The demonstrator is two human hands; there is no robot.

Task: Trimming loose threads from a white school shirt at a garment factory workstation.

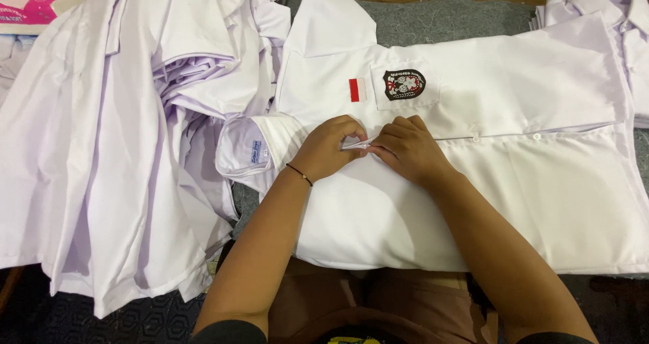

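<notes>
My left hand [329,148] and right hand [405,148] pinch the front placket of the flat white short-sleeved cotton shirt [541,182]. A heap of white shirts [115,148] lies left.

A heap of white shirts [115,134] lies crumpled at the left, overhanging the edge. A folded white shirt [608,6] sits at the upper right. Grey felt covering [439,19] spreads beneath. A pink packet [37,6] occupies the upper left corner.
</notes>
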